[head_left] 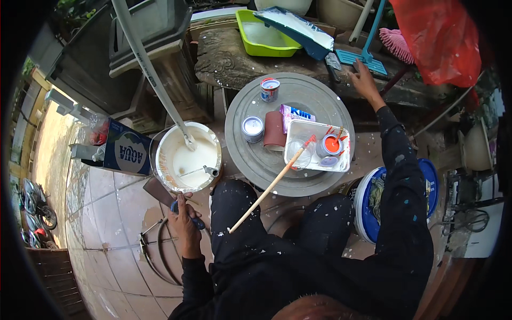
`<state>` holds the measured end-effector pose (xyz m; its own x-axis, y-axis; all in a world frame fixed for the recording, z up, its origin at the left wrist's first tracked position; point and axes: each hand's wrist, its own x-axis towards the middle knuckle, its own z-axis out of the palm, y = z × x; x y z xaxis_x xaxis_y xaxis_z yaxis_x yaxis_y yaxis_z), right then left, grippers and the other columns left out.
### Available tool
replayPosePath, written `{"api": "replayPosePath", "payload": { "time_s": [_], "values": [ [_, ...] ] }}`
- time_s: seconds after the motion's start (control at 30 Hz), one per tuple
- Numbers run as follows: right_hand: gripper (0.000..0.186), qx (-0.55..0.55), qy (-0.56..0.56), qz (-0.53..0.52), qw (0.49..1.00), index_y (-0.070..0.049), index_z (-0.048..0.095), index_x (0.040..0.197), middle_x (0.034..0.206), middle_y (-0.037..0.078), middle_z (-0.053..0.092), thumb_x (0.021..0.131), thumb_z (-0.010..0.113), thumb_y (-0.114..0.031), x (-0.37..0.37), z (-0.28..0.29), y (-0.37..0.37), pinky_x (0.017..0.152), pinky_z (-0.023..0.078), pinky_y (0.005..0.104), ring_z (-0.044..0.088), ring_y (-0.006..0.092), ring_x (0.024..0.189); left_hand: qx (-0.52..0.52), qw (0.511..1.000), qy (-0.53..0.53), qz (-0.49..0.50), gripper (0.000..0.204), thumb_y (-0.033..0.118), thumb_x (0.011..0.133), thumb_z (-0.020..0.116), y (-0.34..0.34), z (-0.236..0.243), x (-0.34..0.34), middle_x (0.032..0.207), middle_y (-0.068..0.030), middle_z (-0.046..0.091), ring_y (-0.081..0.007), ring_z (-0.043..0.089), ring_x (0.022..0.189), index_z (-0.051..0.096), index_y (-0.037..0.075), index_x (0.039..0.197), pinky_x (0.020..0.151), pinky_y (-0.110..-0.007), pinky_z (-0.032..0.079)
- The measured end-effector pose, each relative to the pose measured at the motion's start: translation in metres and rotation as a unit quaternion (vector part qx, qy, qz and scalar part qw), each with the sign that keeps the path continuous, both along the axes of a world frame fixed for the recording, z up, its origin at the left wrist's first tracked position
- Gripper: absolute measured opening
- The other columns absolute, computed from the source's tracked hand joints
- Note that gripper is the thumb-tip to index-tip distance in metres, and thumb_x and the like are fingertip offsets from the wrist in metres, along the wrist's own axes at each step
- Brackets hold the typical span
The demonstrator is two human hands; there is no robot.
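Note:
My left hand (186, 226) is closed round the blue handle of a broad scraper (158, 193), beside a bucket of white paint (185, 157). A pale pole and a metal rod rest in the bucket. My right hand (366, 84) reaches far right, fingers stretched, at the edge of a flat light-blue tool (368, 60) on a wooden bench; I cannot tell if they touch. Nearby is a black-handled knife (332, 69). On the round grey table (245, 173), a white tray (341, 160) holds an orange paint can (332, 143), and a long wooden stick (266, 192) with a red tip leans across it.
Two small paint cans (253, 129) and a roll of brown sandpaper (274, 130) stand on the table. A green tray (261, 40) and a white-smeared blue tray (298, 29) lie on the bench (224, 58). A blue-rimmed bucket (368, 208) stands right; a carton (125, 149) left.

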<state>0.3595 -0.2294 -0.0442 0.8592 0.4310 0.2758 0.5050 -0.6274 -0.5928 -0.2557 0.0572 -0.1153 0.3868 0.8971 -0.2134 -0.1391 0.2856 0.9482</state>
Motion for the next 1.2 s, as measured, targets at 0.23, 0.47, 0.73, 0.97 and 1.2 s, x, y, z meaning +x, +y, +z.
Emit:
{"api": "replayPosePath", "payload": {
  "time_s": [0.23,0.47,0.73,0.97,1.2],
  "values": [
    [0.091,-0.055,-0.107,0.151,0.981,-0.009,0.027,0.164,0.160,0.020,0.042,0.092,0.078,-0.031,-0.190,0.104,-0.016,0.116,0.040,0.0454,0.048,0.0362,0.143,-0.003,0.996,-0.046,-0.072,0.026,0.027,0.105,0.063,0.017,0.022,0.011,0.085,-0.0022,0.062,-0.0053,0.049,0.054,0.061,0.003,0.117,0.046,-0.023,0.049],
    [0.138,-0.204,-0.108,0.242,0.942,-0.018,0.005,0.168,0.163,0.028,0.031,0.068,0.089,-0.061,-0.292,0.088,-0.002,0.124,0.015,0.0664,0.026,0.0451,0.154,-0.001,0.973,-0.022,-0.231,0.031,0.027,0.104,0.063,0.032,0.051,0.072,0.084,0.0004,0.060,-0.0041,0.049,0.055,0.066,0.001,0.120,0.045,-0.023,0.047],
    [0.151,-0.386,-0.038,0.268,0.882,-0.020,0.000,0.169,0.162,0.027,0.032,0.057,0.096,-0.055,-0.293,0.065,0.039,0.121,0.014,0.0729,0.031,0.0454,0.152,-0.007,0.954,-0.004,-0.298,0.029,0.031,0.099,0.073,0.022,0.058,0.106,0.083,0.0009,0.060,-0.0038,0.049,0.052,0.066,0.004,0.110,0.043,-0.023,0.046],
    [0.141,-0.374,-0.041,0.264,0.888,-0.020,0.002,0.169,0.143,0.027,0.048,0.061,0.090,-0.040,-0.284,0.074,0.042,0.117,0.026,0.0680,0.046,0.0444,0.138,-0.022,0.958,0.015,-0.284,0.028,0.031,0.099,0.073,0.044,0.045,0.099,0.078,0.0002,0.062,-0.0045,0.047,0.049,0.064,0.005,0.103,0.043,-0.024,0.044],
    [0.137,-0.352,-0.032,0.235,0.905,-0.017,0.008,0.169,0.128,0.021,0.050,0.058,0.085,-0.039,-0.272,0.091,0.032,0.105,0.033,0.0528,0.050,0.0404,0.123,-0.066,0.964,0.018,-0.256,0.030,0.031,0.101,0.072,0.048,0.008,0.081,0.082,0.0012,0.061,-0.0038,0.048,0.051,0.067,0.004,0.112,0.042,-0.023,0.044]
  ]
}}
